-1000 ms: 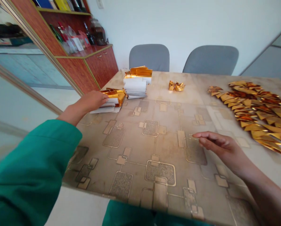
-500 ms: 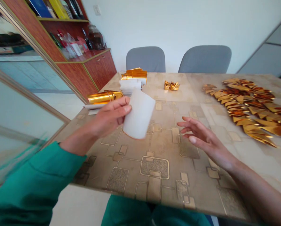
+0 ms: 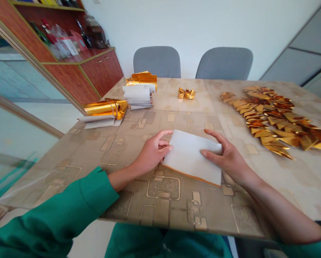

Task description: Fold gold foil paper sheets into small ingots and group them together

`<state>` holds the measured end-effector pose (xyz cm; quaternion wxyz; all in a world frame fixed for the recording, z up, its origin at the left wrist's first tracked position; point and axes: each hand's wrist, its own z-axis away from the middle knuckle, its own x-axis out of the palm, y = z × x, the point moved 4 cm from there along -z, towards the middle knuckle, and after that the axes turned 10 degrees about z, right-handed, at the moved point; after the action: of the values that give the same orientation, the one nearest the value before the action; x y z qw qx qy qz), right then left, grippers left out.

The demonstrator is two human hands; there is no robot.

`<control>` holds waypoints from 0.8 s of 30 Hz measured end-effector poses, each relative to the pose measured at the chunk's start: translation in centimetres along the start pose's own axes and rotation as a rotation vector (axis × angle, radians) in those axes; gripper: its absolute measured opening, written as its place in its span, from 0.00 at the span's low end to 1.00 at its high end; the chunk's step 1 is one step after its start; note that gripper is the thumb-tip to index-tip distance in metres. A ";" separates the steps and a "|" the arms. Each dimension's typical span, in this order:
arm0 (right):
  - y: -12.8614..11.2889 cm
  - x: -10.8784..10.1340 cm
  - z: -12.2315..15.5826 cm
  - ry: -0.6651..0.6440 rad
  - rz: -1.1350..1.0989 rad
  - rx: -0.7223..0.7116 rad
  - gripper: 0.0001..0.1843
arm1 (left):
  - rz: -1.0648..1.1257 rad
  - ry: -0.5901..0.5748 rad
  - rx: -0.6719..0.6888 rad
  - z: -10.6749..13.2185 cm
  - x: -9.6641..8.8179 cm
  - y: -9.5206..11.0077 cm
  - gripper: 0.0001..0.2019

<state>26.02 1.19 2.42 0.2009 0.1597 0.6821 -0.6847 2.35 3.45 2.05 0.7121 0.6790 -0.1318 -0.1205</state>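
A sheet of paper [image 3: 192, 157], white side up with a gold edge showing along its near side, lies on the patterned table [image 3: 123, 172] in front of me. My left hand [image 3: 151, 154] pinches its left edge with curled fingers. My right hand [image 3: 226, 157] rests on its right end, thumb on top and fingers round the far corner. Both hands hold the sheet low over the table.
Stacks of gold and white paper sit at the far left: one [image 3: 104, 111] near the table edge, another [image 3: 139, 91] behind it. Two small folded gold pieces [image 3: 186, 94] lie mid-table. Several folded gold triangles [image 3: 273, 116] spread at right. Two grey chairs [image 3: 156, 61] stand behind; a wooden cabinet [image 3: 77, 68] at left.
My left hand took a sheet from the left stack and carried it to the middle. My right hand moved in and took the other end. The sheet is now down at the table.
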 end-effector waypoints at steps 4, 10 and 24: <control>0.6 0.4 -0.2 -0.019 0.053 0.001 0.41 | -0.101 -0.084 0.059 1.2 -0.3 0.6 0.23; 1.0 0.5 -0.4 -0.117 -0.045 0.021 0.40 | -0.683 -0.346 0.526 2.8 0.3 2.2 0.23; 0.7 0.9 -0.3 -0.067 0.376 -0.216 0.41 | -1.180 -0.262 0.964 4.5 2.2 0.7 0.08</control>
<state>25.52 1.42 1.39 0.3636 0.2390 0.7027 -0.5629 2.78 -1.51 2.96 0.1343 0.8521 0.1307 -0.4886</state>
